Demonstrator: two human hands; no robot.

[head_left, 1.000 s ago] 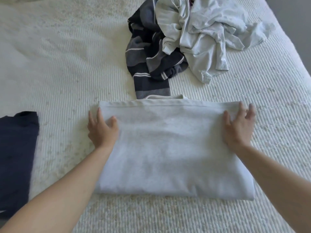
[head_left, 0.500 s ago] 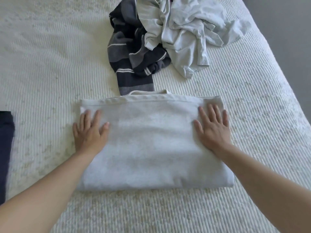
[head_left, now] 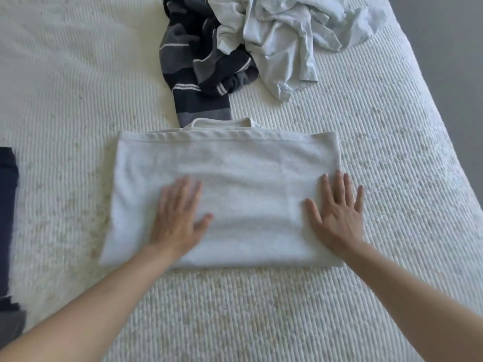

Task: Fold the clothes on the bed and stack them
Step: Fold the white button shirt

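Flat hands [head_left: 177, 218] [head_left: 337, 218] press white garment [head_left: 248, 163], lengthwise left-right.

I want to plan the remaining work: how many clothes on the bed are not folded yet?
2 visible: a dark striped garment at top centre, and a crumpled pale garment overlapping its right side. More may be hidden in that pile.
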